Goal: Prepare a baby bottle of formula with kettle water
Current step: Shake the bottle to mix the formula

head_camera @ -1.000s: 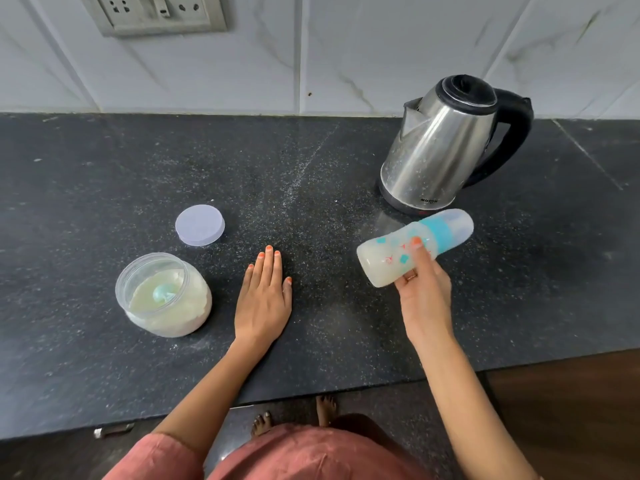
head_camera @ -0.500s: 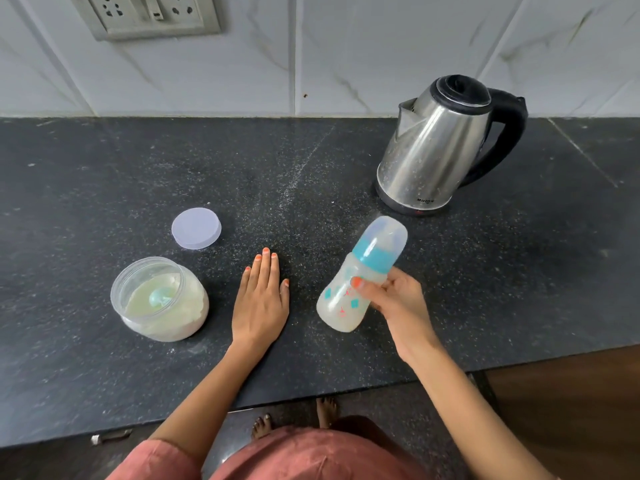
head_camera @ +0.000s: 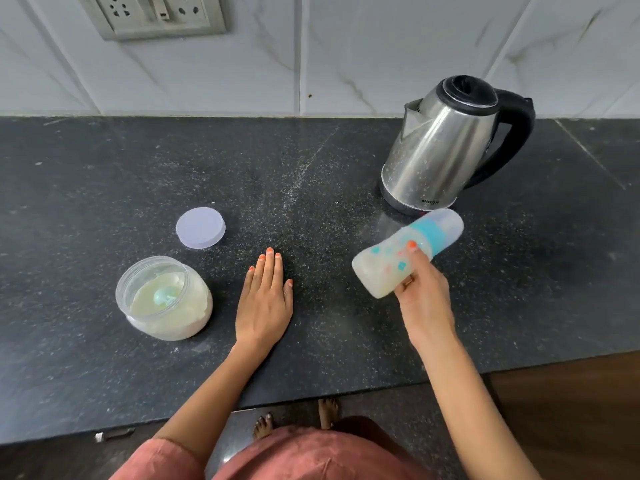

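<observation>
My right hand (head_camera: 424, 296) grips a capped baby bottle (head_camera: 388, 263) with milky liquid inside, a teal collar and a clear cap. The bottle is tilted almost sideways above the counter, cap toward the kettle. A steel kettle (head_camera: 436, 150) with a black lid and handle stands at the back right, just behind the bottle. My left hand (head_camera: 265, 303) rests flat on the dark counter, fingers straight. To its left is an open clear jar of formula powder (head_camera: 162, 301) with a teal scoop lying in it. The jar's pale round lid (head_camera: 200, 227) lies behind it.
The black speckled counter (head_camera: 104, 174) runs to a white tiled wall carrying a socket plate (head_camera: 156, 13) at the top left. The counter's front edge crosses near my arms, with my bare feet (head_camera: 294, 415) on the floor below.
The bottle has swung from nearly upright near the counter middle back to tilted sideways on the right, as it was a second ago. My left hand has stayed flat.
</observation>
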`<state>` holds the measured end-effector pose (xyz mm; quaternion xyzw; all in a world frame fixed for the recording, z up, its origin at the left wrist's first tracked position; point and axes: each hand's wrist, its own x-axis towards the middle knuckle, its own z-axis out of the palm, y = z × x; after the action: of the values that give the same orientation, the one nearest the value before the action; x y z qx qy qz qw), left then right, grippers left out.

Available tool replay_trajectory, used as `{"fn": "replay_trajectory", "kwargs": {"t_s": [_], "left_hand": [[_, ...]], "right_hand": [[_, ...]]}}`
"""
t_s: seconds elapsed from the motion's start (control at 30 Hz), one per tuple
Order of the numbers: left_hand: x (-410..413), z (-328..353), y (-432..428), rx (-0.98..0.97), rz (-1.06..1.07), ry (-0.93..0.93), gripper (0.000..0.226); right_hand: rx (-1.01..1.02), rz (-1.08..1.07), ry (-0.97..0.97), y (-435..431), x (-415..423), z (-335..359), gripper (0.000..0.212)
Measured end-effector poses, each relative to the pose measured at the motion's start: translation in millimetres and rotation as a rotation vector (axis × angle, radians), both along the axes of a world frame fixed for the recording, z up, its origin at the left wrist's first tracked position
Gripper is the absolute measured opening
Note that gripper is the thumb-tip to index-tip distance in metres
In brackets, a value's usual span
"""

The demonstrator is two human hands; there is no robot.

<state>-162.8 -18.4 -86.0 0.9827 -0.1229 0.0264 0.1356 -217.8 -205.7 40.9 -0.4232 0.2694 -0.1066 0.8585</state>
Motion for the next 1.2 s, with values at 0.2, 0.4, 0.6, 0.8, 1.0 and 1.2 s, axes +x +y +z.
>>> {"fn": "replay_trajectory", "kwargs": {"t_s": [0.2,0.4,0.6,0.8,1.0,1.2], "left_hand": [[0,1,0,0.004,-0.002,-0.001,0.071],[0,0,0,-0.007,0.008,0.001,0.068],[0,1,-1,-0.008,0.003,0.007,0.069],[0,0,-1,-0.006,0.006,0.0,0.069],[0,1,0,-0.01,0.001,0.007,0.071],[0,1,0,0.002,-0.003,0.01,0.073]], "right_hand": [[-0.281,0.314,0.074,13,-14,-5,0.026],[0.093,-0.073,-0.003,2,5,-3,0.011],[-0.194,0.253,0.076,6,-10,-7,0.023],[0.019,0.039,0.018,10,-2,-2,0.011],[-0.11,0.116,0.033,8,-6,-2,0.017],[-0.287,0.247,0.058,22,-12,-7,0.018]]}}
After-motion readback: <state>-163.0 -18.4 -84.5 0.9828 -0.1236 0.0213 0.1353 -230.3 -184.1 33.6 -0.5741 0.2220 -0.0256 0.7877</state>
